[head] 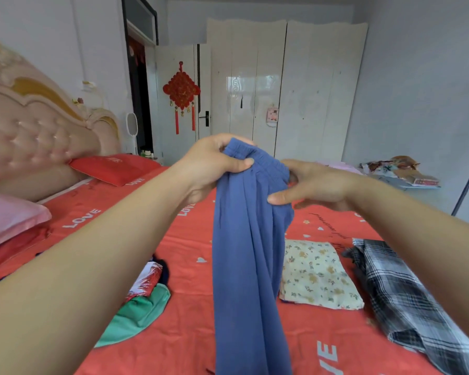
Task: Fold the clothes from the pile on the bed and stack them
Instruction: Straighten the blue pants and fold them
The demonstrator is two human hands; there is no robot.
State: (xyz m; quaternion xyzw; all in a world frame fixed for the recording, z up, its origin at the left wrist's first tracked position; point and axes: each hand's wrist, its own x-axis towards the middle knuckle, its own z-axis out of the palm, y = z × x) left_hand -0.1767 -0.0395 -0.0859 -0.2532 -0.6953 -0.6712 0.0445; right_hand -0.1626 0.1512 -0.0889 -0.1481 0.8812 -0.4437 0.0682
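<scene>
Fingers of the left hand (214,166) curl round the gathered elastic waistband of the blue trousers (249,253), and the right hand (320,185) pinches it just beside; most fingertips are hidden behind the cloth. The crinkled fabric hangs over the red bed sheet (190,334), its lower end cut off. A folded floral cloth (317,277) and a plaid garment (406,299) lie on the right, a green garment (136,312) on the left.

**Pale bedroom, red-sheeted bed**

Pale grey walls (417,90) stand in soft, even light. Against the far wall is a tall, glossy cream wardrobe (282,85). Left of it a white door (171,136) carries a red knot ornament (181,90), next to a dark doorway (140,90). On the left a tufted pink headboard (33,131) rises above a red pillow (114,167) and a nearer pink pillow (8,215). The bed (190,239) wears a red sheet printed LOVE. At the far right is a cluttered low table (406,182).
</scene>
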